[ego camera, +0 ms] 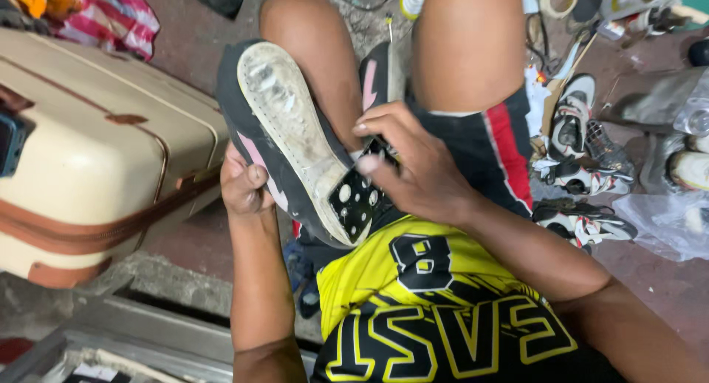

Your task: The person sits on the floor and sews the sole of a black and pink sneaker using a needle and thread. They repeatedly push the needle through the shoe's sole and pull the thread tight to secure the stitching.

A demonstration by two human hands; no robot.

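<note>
Left hand [242, 185] grips shoe [295, 139]; right hand [413, 165] opposite.

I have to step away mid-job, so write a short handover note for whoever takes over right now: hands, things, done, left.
Left hand: grips the side of the black and pink shoe, sole up, braced between the knees.
Right hand: fingertips press on the black heel patch with white dots at the heel end of the worn white sole.
Nearby: cream suitcase on the left, other shoes on the floor to the right.
Done: patch sits at the heel.
Left: cannot tell whether it is fixed; probably keep pressing it down.
</note>
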